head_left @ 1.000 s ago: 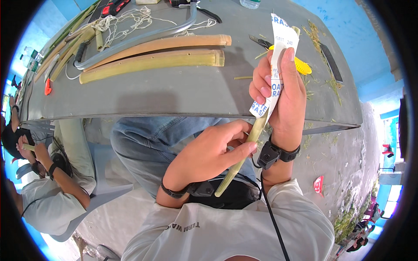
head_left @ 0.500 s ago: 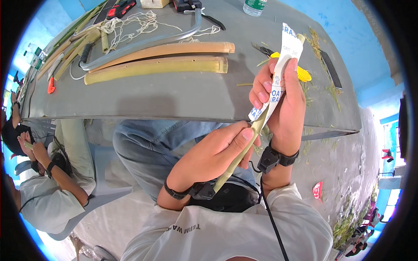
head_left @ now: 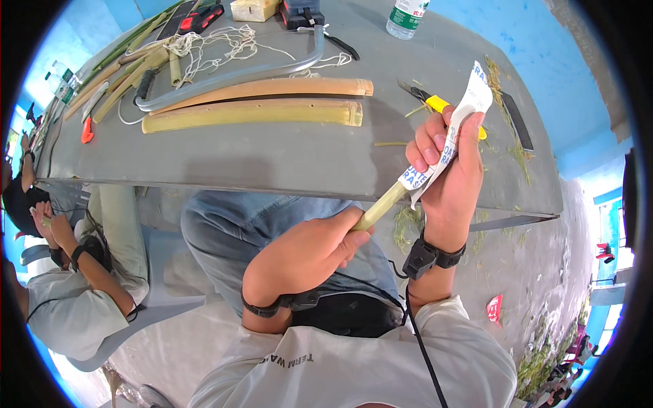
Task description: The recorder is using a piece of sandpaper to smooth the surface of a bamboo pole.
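My left hand [head_left: 309,255] is closed around a pale green bamboo strip [head_left: 382,206], which slants up to the right in front of the table's near edge. Higher up, my right hand [head_left: 452,160] pinches a folded piece of sandpaper [head_left: 469,98], white-backed with blue print, around the strip's upper part. Its loose end sticks up above my fingers. The strip's top end is hidden by the paper, and its lower end by my left hand and forearm. Just behind my right fingers lies a yellow-handled cutting tool [head_left: 437,103], partly covered.
Two split bamboo pieces [head_left: 255,117] lie on the grey table [head_left: 286,156], beside a bow saw frame [head_left: 238,88] and tangled white string [head_left: 214,47]. An orange-tipped knife [head_left: 87,132], a water bottle [head_left: 406,19] and a dark flat bar [head_left: 518,122] are around them. Another person [head_left: 81,292] sits at left.
My left hand has shifted down and left, with more strip showing between it and the sandpaper. The strip's top end no longer shows past the paper. My right hand is slightly farther right.
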Demonstrator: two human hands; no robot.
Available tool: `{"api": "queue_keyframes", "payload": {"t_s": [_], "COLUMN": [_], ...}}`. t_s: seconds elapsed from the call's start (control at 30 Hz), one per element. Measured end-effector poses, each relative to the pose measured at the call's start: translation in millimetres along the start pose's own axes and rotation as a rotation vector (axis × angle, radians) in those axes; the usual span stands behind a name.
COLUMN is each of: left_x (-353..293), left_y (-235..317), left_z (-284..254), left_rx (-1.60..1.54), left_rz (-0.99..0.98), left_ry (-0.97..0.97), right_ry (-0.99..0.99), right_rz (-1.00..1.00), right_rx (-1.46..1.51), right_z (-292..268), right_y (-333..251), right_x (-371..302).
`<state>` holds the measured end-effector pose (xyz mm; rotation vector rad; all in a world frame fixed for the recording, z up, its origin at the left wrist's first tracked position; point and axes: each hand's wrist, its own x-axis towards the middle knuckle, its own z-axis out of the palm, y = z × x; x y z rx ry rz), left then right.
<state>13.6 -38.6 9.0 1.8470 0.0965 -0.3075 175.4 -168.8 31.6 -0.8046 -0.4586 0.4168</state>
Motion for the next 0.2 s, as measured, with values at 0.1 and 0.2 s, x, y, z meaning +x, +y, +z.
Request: {"api": "queue_keyframes", "payload": {"t_s": [0.1,0.2], "left_x": [1,5], "left_y": [-10,-9], "left_z": [5,13], "left_rx": [0.165,0.138], "left_rz": [0.099,0.179], "left_ry": [0.129,0.283], "right_ry": [-0.021,-0.274], "right_rz": [-0.016,-0.038], "right_rx": [0.045,0.279], "right_z": [-2,-7], "right_y": [0,3], "right_x": [1,3]}}
